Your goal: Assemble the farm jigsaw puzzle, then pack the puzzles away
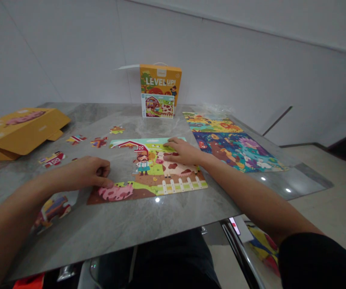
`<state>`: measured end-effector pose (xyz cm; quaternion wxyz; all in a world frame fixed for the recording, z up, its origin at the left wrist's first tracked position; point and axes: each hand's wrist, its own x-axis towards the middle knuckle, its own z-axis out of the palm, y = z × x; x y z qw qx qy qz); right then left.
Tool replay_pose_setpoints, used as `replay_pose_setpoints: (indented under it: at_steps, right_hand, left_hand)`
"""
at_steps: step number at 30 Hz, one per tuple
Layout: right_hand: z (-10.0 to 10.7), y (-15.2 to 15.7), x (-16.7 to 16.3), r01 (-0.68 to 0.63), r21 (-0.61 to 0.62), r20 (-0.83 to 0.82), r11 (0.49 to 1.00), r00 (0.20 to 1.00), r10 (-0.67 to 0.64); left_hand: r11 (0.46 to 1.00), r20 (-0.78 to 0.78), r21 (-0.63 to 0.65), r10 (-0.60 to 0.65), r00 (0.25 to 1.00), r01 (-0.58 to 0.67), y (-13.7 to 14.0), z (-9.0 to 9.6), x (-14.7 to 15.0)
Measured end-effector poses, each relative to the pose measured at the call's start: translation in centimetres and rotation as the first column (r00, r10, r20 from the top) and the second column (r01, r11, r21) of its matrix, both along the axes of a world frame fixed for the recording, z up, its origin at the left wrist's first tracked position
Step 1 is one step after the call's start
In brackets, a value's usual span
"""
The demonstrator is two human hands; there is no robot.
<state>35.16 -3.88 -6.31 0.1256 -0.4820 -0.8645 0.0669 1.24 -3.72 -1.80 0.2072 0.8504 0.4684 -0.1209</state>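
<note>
Bright farm jigsaw point(148, 179), gapped at left
Pink pig point(117, 193), spotted cow point(170, 166); left hand point(90, 173) curled, hold unclear; right hand point(185, 151), fingers loosely spread.

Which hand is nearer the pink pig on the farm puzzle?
Left. The left hand is right at the upper-left edge of the pink pig; the right hand is farther off, up and to the right, over the cow.

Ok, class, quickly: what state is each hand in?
Left hand: curled at the pig picture; holding cannot be told.
Right hand: open, on the puzzle.
</note>
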Motion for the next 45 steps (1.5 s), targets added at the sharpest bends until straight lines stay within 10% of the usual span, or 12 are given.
replay_pose_setpoints:
  at_steps: [13,18,22,32,45]
  right_hand:
    - [-0.2,0.2,0.2,-0.023,0.005,-0.009,1.0,1.0,0.023]
    - [-0.2,0.2,0.1,-0.037,0.009,-0.016,0.999,0.999,0.037]
    - [-0.2,0.1,0.1,-0.038,0.023,-0.008,0.999,0.999,0.038]
    - [-0.3,0.2,0.1,-0.069,0.042,-0.003,0.997,0.998,0.069]
    - [-0.1,0.3,0.0,-0.063,0.027,-0.01,0.998,0.998,0.064]
  left_hand:
    - [0.984,0.021,0.128,0.119,0.993,-0.12,1.6,1.1,-2.8]
    - [0.892,0.013,0.386,0.252,0.968,-0.238,3.2,1.8,-5.7]
    - [0.867,-0.057,0.324,0.416,0.908,-0.377,3.8,2.0,-8.0]
    - [0.957,-0.047,0.094,0.281,0.958,-0.276,3.6,1.1,-7.5]
    - [0.979,0.212,0.124,0.131,0.968,-0.16,3.0,1.6,-6.1]
